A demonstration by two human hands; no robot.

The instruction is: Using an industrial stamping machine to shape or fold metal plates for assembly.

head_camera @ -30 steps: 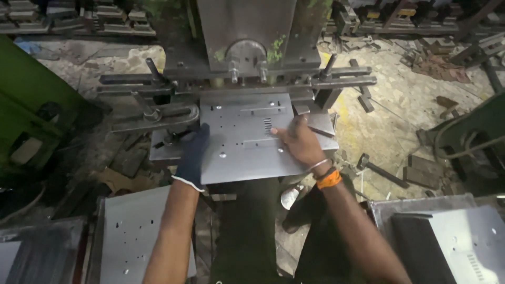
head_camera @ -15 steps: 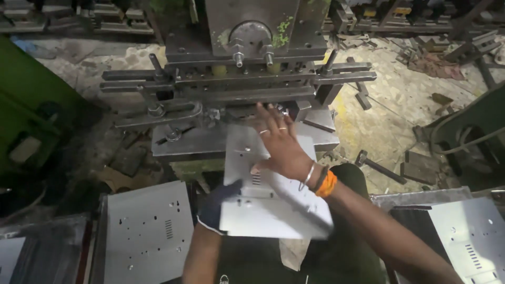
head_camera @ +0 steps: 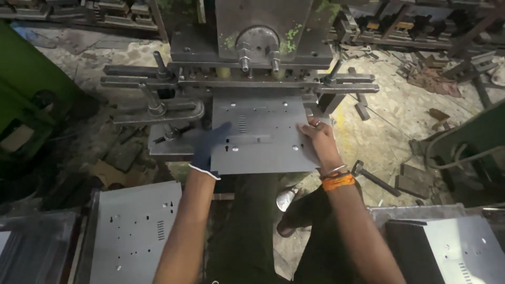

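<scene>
Metal sheet [head_camera: 263, 134] lies flat on the press bed [head_camera: 168, 144], under the press head [head_camera: 258, 31], pushed in toward the back. Left hand [head_camera: 209, 147], in a dark glove, rests on the sheet's left edge, fingers flat and pointing in toward the machine. Right hand [head_camera: 318, 139], bare, presses on the sheet's right edge, fingers spread over the corner; orange band [head_camera: 338, 181] at the wrist. Hands are well apart, one on each side of the sheet, neither clamped around it as far as I can tell.

Half a second ago the sheet was lifted and tilted near the body, both hands carrying it; now it is down on the bed and level.

Stack of punched sheets [head_camera: 137, 229] sits low left, another stack [head_camera: 463, 247] low right. Hammer [head_camera: 368, 173] lies on the floor right of the wrist.
</scene>
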